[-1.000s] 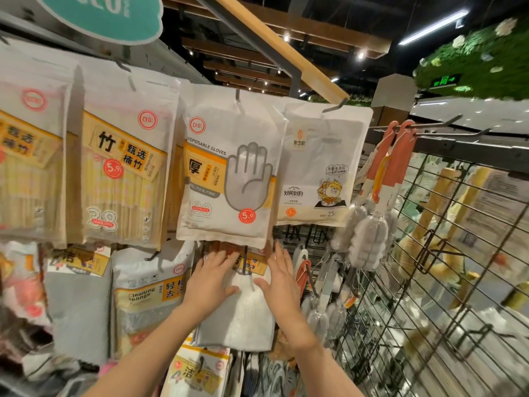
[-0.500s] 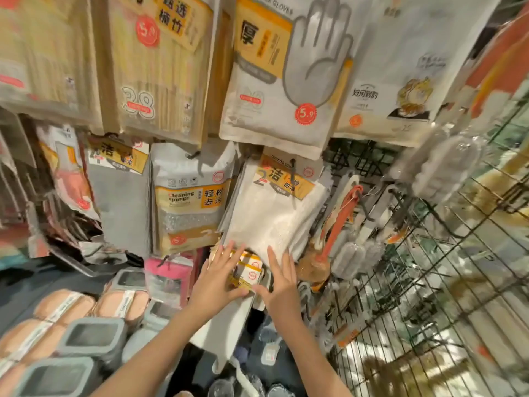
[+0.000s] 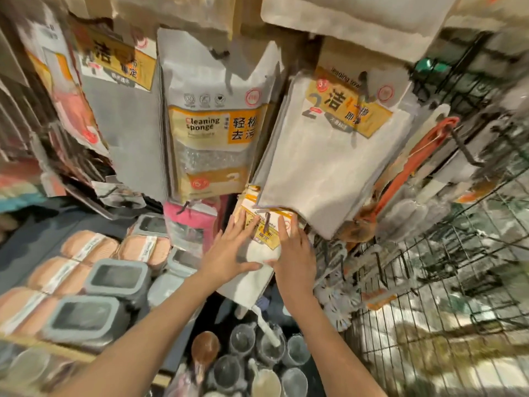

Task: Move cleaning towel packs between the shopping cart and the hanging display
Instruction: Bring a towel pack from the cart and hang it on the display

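Observation:
A white cleaning towel pack with a yellow label hangs low on the display, on a dark hook through its header. My left hand lies flat on its left side, fingers straight and spread. My right hand presses its right side the same way. Directly above hangs a stack of larger white towel packs with a yellow label marked 2. The shopping cart is out of view.
A cleaning sponge pack and a grey cloth pack hang to the left. Grey-lidded containers and peach sponges lie on the shelf below left. Glass cups stand beneath my arms. A wire grid rack with brushes fills the right.
The view has tilted down from the upper row of packs. Both hands dropped from the larger towel packs to the lower small pack and stayed flat on it.

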